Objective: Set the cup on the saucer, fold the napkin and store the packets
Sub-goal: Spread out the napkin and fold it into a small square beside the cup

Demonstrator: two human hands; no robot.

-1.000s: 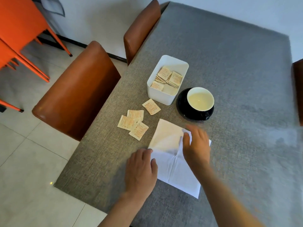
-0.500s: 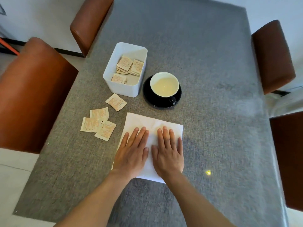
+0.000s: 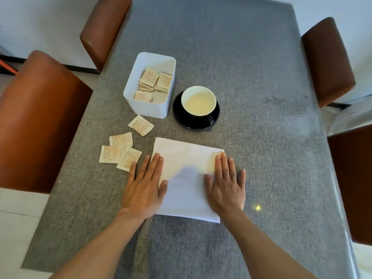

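napkin (image 3: 187, 178) fold in hand: your left hand (image 3: 144, 190) and right hand (image 3: 226, 188) lie flat, fingers spread, gripping nothing. next, loose packets (image 3: 120, 151) at 10 o'clock need pinching up.

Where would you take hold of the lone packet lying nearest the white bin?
Judging by its pose, take the lone packet by its corner nearest the person. It lies flat and turned like a diamond, apart from the other packets, with bare table around that corner. A thumb-and-finger pinch from the near side looks easiest; the white bin crowds the far side.

The grey table (image 3: 251, 81) bears a white bin (image 3: 148, 106), black saucer (image 3: 182, 115), napkin (image 3: 187, 158) and four loose packets (image 3: 120, 150).
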